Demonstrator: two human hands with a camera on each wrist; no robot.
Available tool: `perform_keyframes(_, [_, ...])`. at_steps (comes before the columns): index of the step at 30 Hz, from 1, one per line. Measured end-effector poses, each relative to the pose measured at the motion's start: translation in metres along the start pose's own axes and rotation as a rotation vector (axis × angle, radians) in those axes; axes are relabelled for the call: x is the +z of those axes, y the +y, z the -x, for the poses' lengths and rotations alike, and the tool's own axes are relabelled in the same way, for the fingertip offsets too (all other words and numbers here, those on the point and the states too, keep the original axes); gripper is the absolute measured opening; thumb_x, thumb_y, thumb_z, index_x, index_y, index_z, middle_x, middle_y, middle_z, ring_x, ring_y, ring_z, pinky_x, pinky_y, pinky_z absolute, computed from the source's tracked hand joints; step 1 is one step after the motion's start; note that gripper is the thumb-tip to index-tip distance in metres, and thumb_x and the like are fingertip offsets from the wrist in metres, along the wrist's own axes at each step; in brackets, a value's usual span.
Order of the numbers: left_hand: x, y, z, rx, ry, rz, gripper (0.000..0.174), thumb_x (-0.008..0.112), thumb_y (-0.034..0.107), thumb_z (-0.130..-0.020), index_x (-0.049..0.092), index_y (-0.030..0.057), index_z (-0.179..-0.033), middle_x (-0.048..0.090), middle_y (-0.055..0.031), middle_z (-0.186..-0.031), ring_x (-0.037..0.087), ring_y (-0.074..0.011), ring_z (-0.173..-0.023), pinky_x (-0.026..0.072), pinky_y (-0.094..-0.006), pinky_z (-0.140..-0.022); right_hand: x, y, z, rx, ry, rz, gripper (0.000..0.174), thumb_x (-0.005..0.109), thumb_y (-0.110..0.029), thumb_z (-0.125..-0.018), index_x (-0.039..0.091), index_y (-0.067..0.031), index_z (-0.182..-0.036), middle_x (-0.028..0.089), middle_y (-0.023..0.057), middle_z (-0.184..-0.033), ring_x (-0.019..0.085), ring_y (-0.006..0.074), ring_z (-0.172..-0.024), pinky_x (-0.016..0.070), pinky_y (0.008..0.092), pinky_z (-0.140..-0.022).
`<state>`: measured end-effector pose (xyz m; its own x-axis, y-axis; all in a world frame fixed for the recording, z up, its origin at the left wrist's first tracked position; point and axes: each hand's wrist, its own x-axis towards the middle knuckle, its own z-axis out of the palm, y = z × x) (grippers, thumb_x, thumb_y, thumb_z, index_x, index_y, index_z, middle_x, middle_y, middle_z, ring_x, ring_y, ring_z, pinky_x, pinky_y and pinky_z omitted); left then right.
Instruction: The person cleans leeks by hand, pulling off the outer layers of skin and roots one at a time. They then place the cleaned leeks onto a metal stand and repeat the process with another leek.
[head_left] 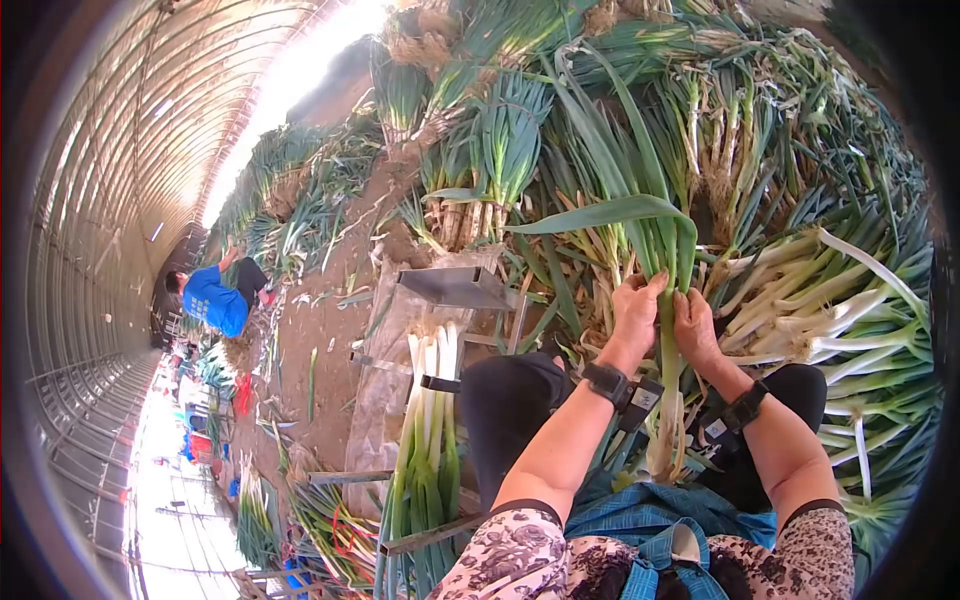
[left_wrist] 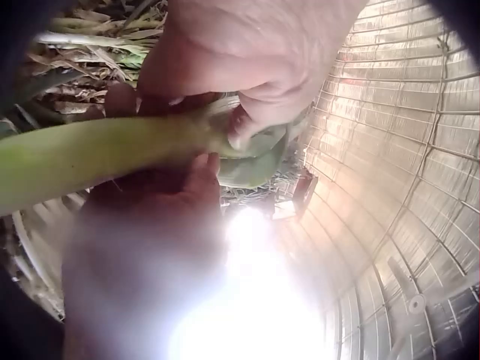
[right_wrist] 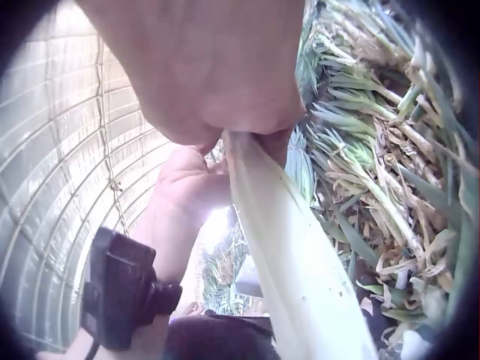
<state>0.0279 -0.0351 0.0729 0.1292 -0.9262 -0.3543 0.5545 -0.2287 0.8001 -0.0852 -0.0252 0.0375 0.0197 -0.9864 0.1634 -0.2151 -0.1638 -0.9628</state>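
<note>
A single large green onion (head_left: 669, 400) stands upright between my two hands in the head view, its pale root end low near my lap and its long green leaves (head_left: 610, 160) fanning upward, one folded over to the left. My left hand (head_left: 634, 318) pinches it from the left, just where the leaves part. On the other side my right hand (head_left: 697, 325) grips at about the same height. The left wrist view shows the left thumb (left_wrist: 241, 127) pressed on the leaf base. In the right wrist view, the pale stalk (right_wrist: 292, 255) runs down from under the right hand (right_wrist: 225, 67).
Loose peeled green onions (head_left: 800, 310) lie heaped at my right. Tied bundles (head_left: 500, 140) stand ahead. A metal frame (head_left: 455, 288) and a batch of clean stalks (head_left: 430, 430) are at my left. Farther off, a person in blue (head_left: 215, 300) sits by more bundles.
</note>
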Motion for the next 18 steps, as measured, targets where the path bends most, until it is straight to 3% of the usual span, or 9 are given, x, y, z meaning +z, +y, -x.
perform_keyframes(3, [0.000,-0.001,0.007,0.177,0.141,-0.194,0.018,0.068,0.010,-0.081,0.063,0.0000,-0.095,0.064,-0.0084,-0.089,0.059,-0.0160,-0.074,0.0491,-0.0303,-0.065,0.005,0.005,0.000,0.021,-0.018,0.217,0.030,0.044,-0.023,-0.094,0.055,0.0043,-0.090,0.058,0.0209,-0.075,0.055,0.0290,-0.069,0.0440,0.0405,-0.066])
perform_keyframes(5, [0.002,0.003,0.020,0.166,0.171,-0.206,0.021,0.066,0.014,-0.080,0.064,-0.0007,-0.096,0.064,-0.0084,-0.089,0.057,-0.0159,-0.073,0.0477,-0.0306,-0.067,0.003,-0.011,0.008,0.054,-0.057,0.201,0.029,0.042,-0.023,-0.090,0.056,0.0000,-0.082,0.055,0.0254,-0.078,0.055,0.0432,-0.076,0.0430,0.0524,-0.068])
perform_keyframes(6, [0.003,0.007,0.026,0.201,0.092,-0.240,0.021,0.064,0.016,-0.082,0.063,0.0001,-0.096,0.064,-0.0075,-0.088,0.058,-0.0161,-0.075,0.0475,-0.0293,-0.067,0.004,-0.008,0.010,0.030,-0.040,0.210,0.023,0.042,-0.016,-0.090,0.056,-0.0011,-0.081,0.056,0.0202,-0.074,0.057,0.0383,-0.071,0.0441,0.0501,-0.062])
perform_keyframes(9, [-0.001,0.015,0.025,0.015,-0.095,0.021,0.019,0.063,0.017,-0.088,0.063,0.0002,-0.099,0.065,-0.0088,-0.087,0.059,-0.0167,-0.072,0.0479,-0.0288,-0.065,0.006,0.007,0.001,1.084,0.008,-0.499,0.022,0.047,-0.016,-0.092,0.058,0.0021,-0.087,0.060,0.0121,-0.076,0.063,0.0307,-0.062,0.0474,0.0440,-0.044])
perform_keyframes(11, [0.007,0.024,0.030,0.021,-0.170,0.123,0.024,0.061,0.021,-0.091,0.062,-0.0011,-0.099,0.066,-0.0124,-0.089,0.062,-0.0201,-0.075,0.0493,-0.0306,-0.066,0.001,0.041,0.017,0.959,-0.437,-0.357,0.031,0.049,-0.022,-0.092,0.059,0.0073,-0.091,0.062,0.0184,-0.077,0.065,0.0332,-0.062,0.0531,0.0461,-0.045])
perform_keyframes(12, [0.010,0.030,0.034,-0.033,-0.175,0.144,0.025,0.061,0.021,-0.091,0.062,-0.0011,-0.101,0.067,-0.0143,-0.093,0.064,-0.0238,-0.081,0.0508,-0.0333,-0.068,-0.026,-0.002,0.017,0.931,-0.735,-0.309,0.034,0.049,-0.022,-0.092,0.059,0.0105,-0.095,0.062,0.0194,-0.071,0.066,0.0343,-0.063,0.0563,0.0476,-0.049])
perform_keyframes(13, [0.004,0.030,0.032,-0.040,-0.309,0.144,0.026,0.061,0.022,-0.091,0.061,-0.0008,-0.104,0.067,-0.0150,-0.095,0.065,-0.0260,-0.086,0.0517,-0.0346,-0.071,-0.033,-0.008,0.013,0.938,-0.738,-0.058,0.036,0.049,-0.024,-0.093,0.060,0.0104,-0.093,0.062,0.0208,-0.066,0.066,0.0334,-0.063,0.0560,0.0445,-0.051])
perform_keyframes(15, [-0.005,0.026,0.029,-0.092,-0.365,0.074,0.027,0.056,0.024,-0.093,0.058,0.0035,-0.111,0.065,-0.0115,-0.100,0.063,-0.0260,-0.094,0.0499,-0.0397,-0.085,-0.034,0.015,-0.004,0.653,-0.593,0.214,0.042,0.045,-0.030,-0.096,0.062,0.0084,-0.099,0.064,0.0206,-0.074,0.065,0.0306,-0.065,0.0543,0.0401,-0.056])
perform_keyframes(18, [0.008,0.018,0.046,-0.146,-0.340,0.054,0.029,0.057,0.022,-0.093,0.056,0.0021,-0.115,0.066,-0.0108,-0.099,0.063,-0.0245,-0.093,0.0512,-0.0387,-0.083,-0.056,0.006,-0.014,-0.014,-0.518,-0.294,0.037,0.054,-0.032,-0.094,0.060,0.0034,-0.102,0.063,0.0097,-0.082,0.062,0.0165,-0.073,0.0507,0.0301,-0.063])
